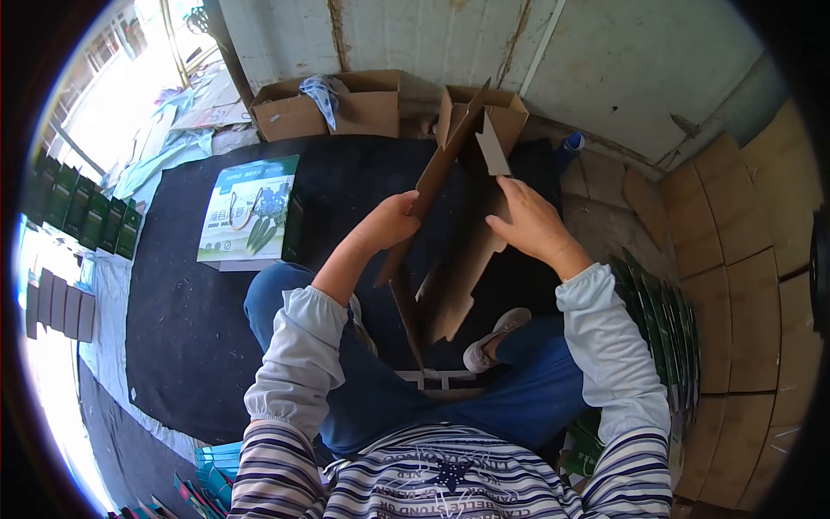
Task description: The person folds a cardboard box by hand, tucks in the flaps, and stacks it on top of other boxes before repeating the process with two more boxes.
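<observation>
A partly unfolded brown cardboard box point(467, 268) stands up between my legs, above the black mat, with its panels spread apart. My left hand point(393, 221) grips its left panel, the fingers hidden behind the board. On the other side, my right hand point(529, 221) has thumb and fingers around the edge of the right panel, just below a pale flap. Left of my left hand, a green and white printed gift box point(249, 212) with a cord handle lies on the mat.
Two open cardboard boxes point(367, 108) point(506, 112) stand along the wall. Stacked brown cartons point(726, 285) and a row of flat green packages point(661, 329) are at the right. Green boxes point(82, 208) line the far left. A blue roll point(571, 145) stands behind the mat.
</observation>
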The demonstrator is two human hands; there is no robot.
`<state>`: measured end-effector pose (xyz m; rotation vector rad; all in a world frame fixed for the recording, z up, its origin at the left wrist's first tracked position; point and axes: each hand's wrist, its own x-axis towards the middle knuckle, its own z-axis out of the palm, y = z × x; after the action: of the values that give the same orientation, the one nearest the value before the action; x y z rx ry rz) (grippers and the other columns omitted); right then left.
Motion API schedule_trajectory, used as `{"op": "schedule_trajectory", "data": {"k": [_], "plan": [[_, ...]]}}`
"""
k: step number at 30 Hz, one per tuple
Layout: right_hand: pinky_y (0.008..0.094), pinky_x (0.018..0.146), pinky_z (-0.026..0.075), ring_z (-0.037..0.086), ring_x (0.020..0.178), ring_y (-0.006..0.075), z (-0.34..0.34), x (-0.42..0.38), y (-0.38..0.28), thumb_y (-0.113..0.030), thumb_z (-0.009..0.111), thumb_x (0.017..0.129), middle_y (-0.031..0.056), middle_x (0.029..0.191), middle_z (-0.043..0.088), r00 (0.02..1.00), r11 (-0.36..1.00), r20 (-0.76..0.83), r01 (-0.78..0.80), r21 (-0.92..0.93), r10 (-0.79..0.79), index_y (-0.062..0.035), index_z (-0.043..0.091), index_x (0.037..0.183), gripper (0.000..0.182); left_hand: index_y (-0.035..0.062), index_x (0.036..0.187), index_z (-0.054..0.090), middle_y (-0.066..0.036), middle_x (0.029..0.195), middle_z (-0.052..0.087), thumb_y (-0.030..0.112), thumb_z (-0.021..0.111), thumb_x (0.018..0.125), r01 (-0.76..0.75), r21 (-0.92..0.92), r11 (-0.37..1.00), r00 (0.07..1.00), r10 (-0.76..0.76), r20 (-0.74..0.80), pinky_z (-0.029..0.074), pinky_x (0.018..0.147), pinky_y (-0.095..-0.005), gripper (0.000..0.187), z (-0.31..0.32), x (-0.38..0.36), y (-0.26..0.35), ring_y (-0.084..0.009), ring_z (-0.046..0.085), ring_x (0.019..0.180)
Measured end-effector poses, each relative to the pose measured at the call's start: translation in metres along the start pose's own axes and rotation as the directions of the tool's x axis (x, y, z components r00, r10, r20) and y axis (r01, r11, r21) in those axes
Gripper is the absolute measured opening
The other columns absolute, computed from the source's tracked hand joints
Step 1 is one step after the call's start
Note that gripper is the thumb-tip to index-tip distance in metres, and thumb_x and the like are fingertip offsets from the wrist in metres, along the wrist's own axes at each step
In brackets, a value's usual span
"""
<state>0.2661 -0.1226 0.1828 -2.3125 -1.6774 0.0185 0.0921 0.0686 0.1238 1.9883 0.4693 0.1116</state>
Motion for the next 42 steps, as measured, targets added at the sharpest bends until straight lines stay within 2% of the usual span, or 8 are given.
{"op": "schedule_trajectory", "data": {"k": [4,7,10,14,21,36,40,42], "plan": [[0.0398,0.096,0.043,0.053,0.113,0.0358,0.011,-0.024,0.050,-0.028,0.063,0.079,0.0259,0.120,0.054,0.978,0.980,-0.071,-0.191,0.054,0.195,0.0064,0.039,0.131,0.067,-0.0027,0.112,0.056,-0.010,0.100,0.065,-0.002,0.057,0.080,0.001,-0.030,1.000,0.999,0.000,0.043,0.046,0.082,-0.0283,0.032,-0.003,-0.008,-0.010,-0.0165,0.059,0.094],[0.0344,0.071,0.054,0.067,0.082,0.0266,-0.010,-0.030,0.038,-0.022,0.060,0.078,0.0217,0.097,0.064,0.845,0.709,0.272,-0.534,0.461,0.460,0.0068,0.047,0.123,0.055,-0.0032,0.112,0.056,-0.009,0.100,0.065,-0.002,0.057,0.081,-0.011,-0.022,1.000,0.999,0.012,0.046,0.046,0.082,-0.0279,0.031,-0.001,-0.015,-0.006,-0.0166,0.060,0.093],[0.0315,0.055,0.052,0.066,0.067,0.0190,-0.012,-0.017,0.055,-0.019,0.058,0.078,0.0187,0.090,0.065,0.905,0.757,0.145,-0.415,0.505,0.399,0.0045,0.052,0.119,0.048,-0.0028,0.115,0.053,-0.007,0.099,0.064,-0.001,0.058,0.080,0.021,-0.057,0.998,0.999,-0.019,0.036,0.046,0.082,-0.0276,0.036,0.002,-0.023,0.002,-0.0165,0.060,0.093],[0.0431,0.082,0.048,0.061,0.097,0.0360,-0.033,0.029,0.063,-0.019,0.059,0.083,0.0212,0.097,0.065,0.910,0.959,-0.314,-0.226,0.171,0.270,-0.0009,0.056,0.112,0.034,-0.0019,0.127,0.044,-0.010,0.110,0.060,-0.002,0.055,0.078,0.001,-0.103,0.995,1.000,0.000,0.014,0.045,0.086,-0.0282,0.051,0.006,-0.039,0.016,-0.0190,0.058,0.099],[0.0454,0.074,0.049,0.063,0.088,0.0348,0.042,0.068,0.060,-0.021,0.060,0.085,0.0168,0.091,0.066,0.914,0.927,-0.155,-0.365,0.088,0.375,-0.0078,0.059,0.101,0.021,-0.0057,0.143,0.009,-0.033,0.119,0.051,0.007,0.054,0.068,0.033,0.447,0.894,0.998,-0.003,-0.068,0.045,0.093,-0.0421,0.089,0.055,-0.031,-0.007,-0.0455,0.056,0.105],[0.0425,0.097,0.043,0.047,0.120,0.0382,0.039,0.027,0.039,-0.020,0.069,0.078,0.0249,0.137,0.037,0.980,0.978,-0.151,-0.153,-0.141,0.132,-0.0042,0.043,0.130,0.061,-0.0079,0.143,0.010,-0.038,0.136,0.033,0.012,0.059,0.075,0.145,0.798,0.586,0.968,-0.250,0.008,0.054,0.077,-0.0396,0.086,0.074,-0.005,0.020,-0.0427,0.061,0.101],[0.0410,0.095,0.043,0.050,0.115,0.0349,0.028,0.007,0.008,-0.022,0.068,0.080,0.0203,0.129,0.046,0.951,0.944,-0.256,0.085,-0.319,-0.172,-0.0022,0.055,0.114,0.041,-0.0085,0.143,0.009,-0.041,0.136,0.029,0.018,0.063,0.075,0.165,0.828,0.537,0.956,-0.293,0.000,0.054,0.076,-0.0389,0.091,0.089,0.011,0.021,-0.0439,0.062,0.099],[0.0398,0.089,0.045,0.056,0.101,0.0323,0.026,-0.017,-0.021,-0.028,0.066,0.081,0.0184,0.109,0.059,0.926,0.936,-0.132,0.349,-0.054,-0.353,-0.0020,0.061,0.098,0.032,-0.0096,0.142,0.011,-0.043,0.134,0.029,0.021,0.066,0.074,0.163,0.840,0.517,0.963,-0.269,-0.021,0.056,0.071,-0.0365,0.093,0.094,0.017,0.012,-0.0453,0.063,0.095]]}}
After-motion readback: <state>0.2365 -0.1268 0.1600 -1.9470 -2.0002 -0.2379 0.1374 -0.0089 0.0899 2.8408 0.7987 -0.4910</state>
